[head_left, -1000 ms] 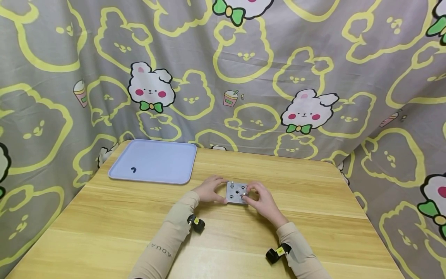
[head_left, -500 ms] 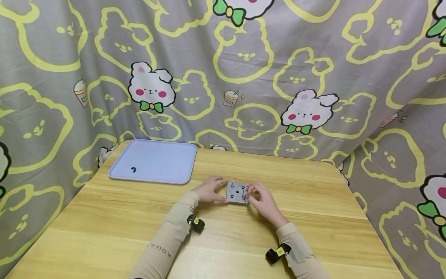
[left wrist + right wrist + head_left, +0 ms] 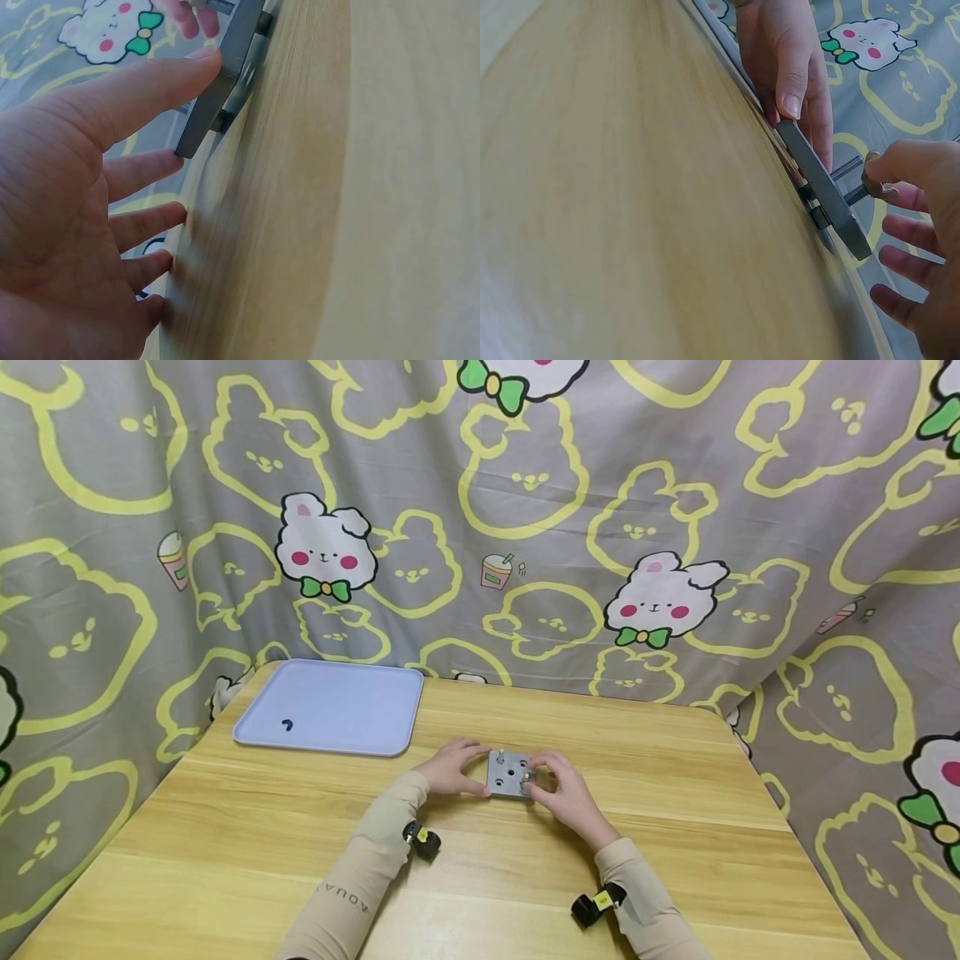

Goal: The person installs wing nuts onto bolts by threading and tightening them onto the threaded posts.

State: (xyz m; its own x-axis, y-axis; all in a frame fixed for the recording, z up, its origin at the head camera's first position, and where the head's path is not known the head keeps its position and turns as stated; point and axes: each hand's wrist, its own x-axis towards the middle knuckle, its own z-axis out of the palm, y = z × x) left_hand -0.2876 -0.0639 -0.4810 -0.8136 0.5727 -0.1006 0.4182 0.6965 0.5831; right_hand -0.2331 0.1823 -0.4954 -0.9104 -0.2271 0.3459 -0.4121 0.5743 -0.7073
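Observation:
A square grey metal plate point(image 3: 510, 788) with several holes lies between the hands in the head view. My left hand point(image 3: 448, 770) holds its left side, thumb point(image 3: 202, 71) at one corner and index fingertip at another; the other fingers are spread. From the plate's top rise a bare metal stud point(image 3: 847, 166) and a threaded bolt point(image 3: 856, 196) bearing a brass-toned wing nut point(image 3: 873, 184). My right hand point(image 3: 570, 795) pinches this wing nut between thumb and index finger, its other fingers loosely bent. Short dark feet point(image 3: 820, 217) show under the plate.
On the wooden table point(image 3: 480, 893), a pale blue tray point(image 3: 345, 702) stands at the back left with a small dark curved piece point(image 3: 287, 725) in it. A patterned grey curtain point(image 3: 420, 468) hangs behind the table and along the sides.
My right fingers shift about the wing nut: they draw back slightly half a second ago, then pinch it again. The left hand and the plate stay nearly in place.

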